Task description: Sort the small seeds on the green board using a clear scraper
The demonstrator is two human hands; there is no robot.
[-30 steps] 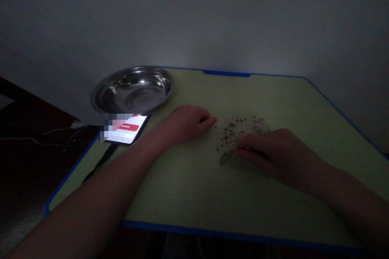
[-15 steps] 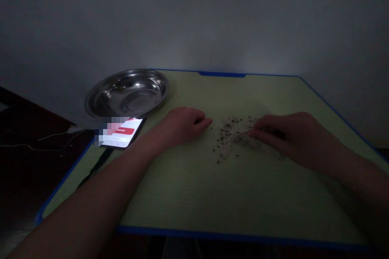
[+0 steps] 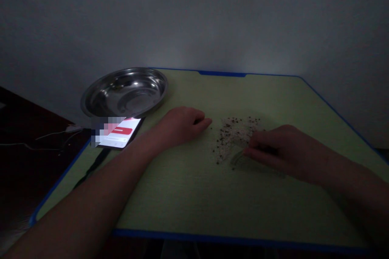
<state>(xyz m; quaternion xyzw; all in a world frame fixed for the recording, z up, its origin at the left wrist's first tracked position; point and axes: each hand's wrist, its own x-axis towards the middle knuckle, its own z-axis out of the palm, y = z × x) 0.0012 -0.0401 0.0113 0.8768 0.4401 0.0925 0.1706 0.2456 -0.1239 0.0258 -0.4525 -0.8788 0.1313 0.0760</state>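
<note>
On the table lies a spread of small pale, rice-like grains mixed with dark bean-like bits (image 3: pixel 226 133). My right hand (image 3: pixel 279 147) is at the right edge of this spread, thumb and fingers pinched together low over the table. What sits between those fingertips, if anything, is too small and dark to make out. Faint curved streaks show in the grains by the fingertips. My left hand (image 3: pixel 184 127) rests on the table left of the spread, fingers curled closed and thumb pointing towards the grains, with nothing visible in it. One dark bit lies just off its fingertips.
A wide shiny metal basin (image 3: pixel 126 95) stands at the table's back left. Before it lies a phone (image 3: pixel 117 137) with a lit screen, partly blurred out. A dark strap (image 3: pixel 92 170) and white cables (image 3: pixel 73 128) are at the left. The green table (image 3: pixel 212 202) has a blue edge; a wall rises behind.
My right hand has moved slightly towards me, drawing down along the grains' right side, and some dark bits there have shifted. My left hand stays in place.
</note>
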